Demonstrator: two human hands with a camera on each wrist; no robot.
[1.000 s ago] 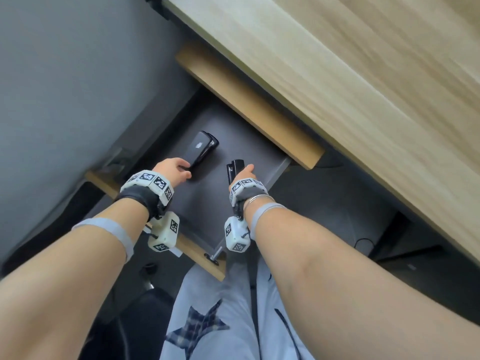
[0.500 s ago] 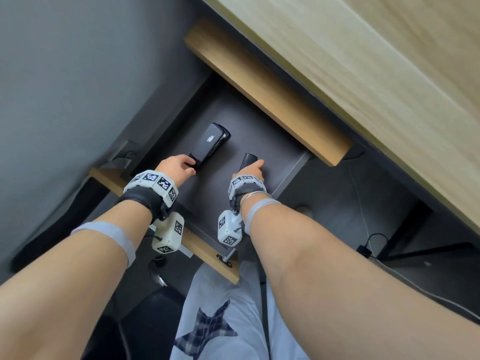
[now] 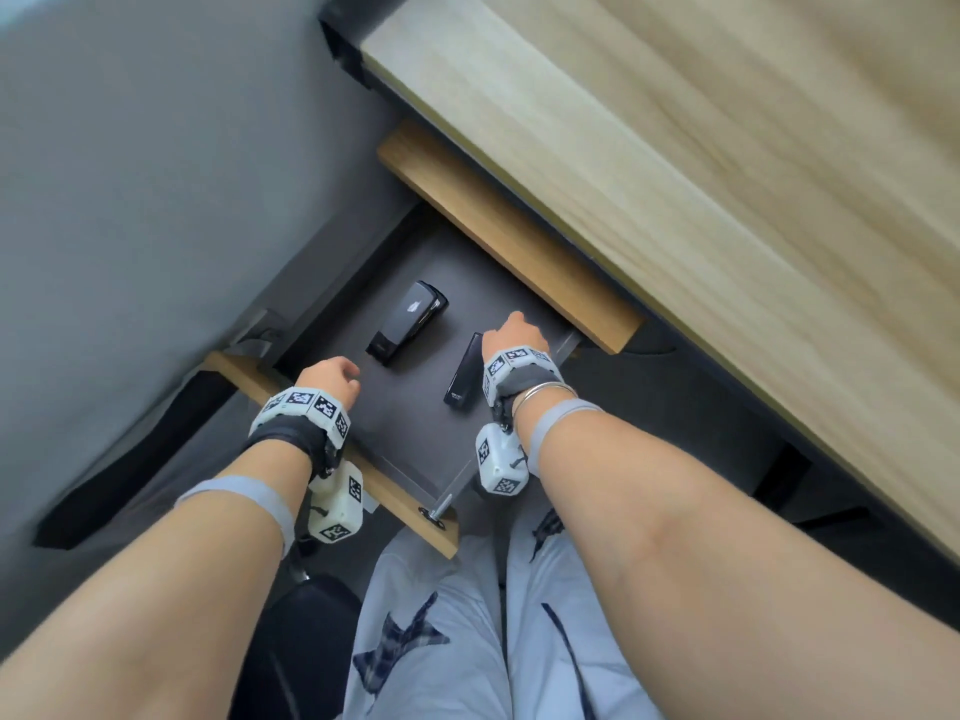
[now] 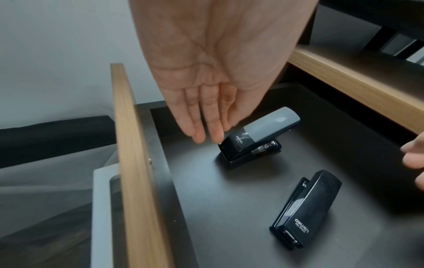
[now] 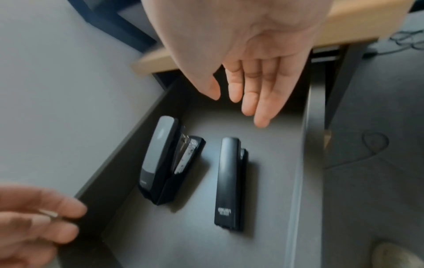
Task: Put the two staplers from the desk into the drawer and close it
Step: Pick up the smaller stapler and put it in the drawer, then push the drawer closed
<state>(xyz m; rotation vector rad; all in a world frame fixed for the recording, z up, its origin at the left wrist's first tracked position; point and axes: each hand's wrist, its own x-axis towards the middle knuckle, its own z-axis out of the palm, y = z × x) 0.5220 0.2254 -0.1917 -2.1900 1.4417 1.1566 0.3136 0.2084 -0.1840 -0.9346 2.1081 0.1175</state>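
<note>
Two black staplers lie side by side on the dark floor of the open drawer (image 3: 410, 413). The wider one with a grey top (image 3: 408, 322) (image 4: 252, 137) (image 5: 160, 159) is on the left; the slim one (image 3: 464, 376) (image 4: 305, 208) (image 5: 229, 181) is on the right. My left hand (image 3: 332, 374) (image 4: 206, 116) hovers just short of the grey-topped stapler, fingers straight, holding nothing. My right hand (image 3: 514, 332) (image 5: 250, 90) floats above and beyond the slim stapler, fingers relaxed and empty.
The drawer's wooden front panel (image 3: 332, 454) faces me, above my lap. The wooden desk top (image 3: 701, 174) overhangs the drawer's back. A grey wall (image 3: 130, 200) lies on the left; cables (image 5: 376, 143) lie on the floor at the right.
Both hands have let go of the staplers, which now lie flat in the drawer. The left hand has drawn back toward me; the right has lifted off the slim stapler.
</note>
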